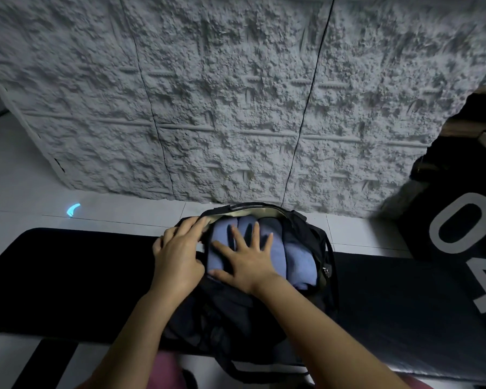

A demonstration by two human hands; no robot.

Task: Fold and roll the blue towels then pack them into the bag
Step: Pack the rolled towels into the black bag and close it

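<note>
A black bag (pixel 309 237) lies open on a black mat (pixel 68 276) in front of me. Three rolled blue towels (pixel 296 256) sit side by side inside it. My right hand (pixel 244 259) lies flat on the left and middle rolls, fingers spread and straight, pressing down. My left hand (pixel 177 254) rests on the bag's left edge, its fingers curled over the rim of the opening near the pale lining. The bag's lower half and a strap with a white stripe (pixel 264 369) stretch toward me between my forearms.
A rough grey textured wall (pixel 236 108) rises just behind the bag. White floor tiles (pixel 110 214) show beyond the mat, with a small cyan light mark (pixel 73 210). A large black object with grey numerals (pixel 460 228) stands at the right.
</note>
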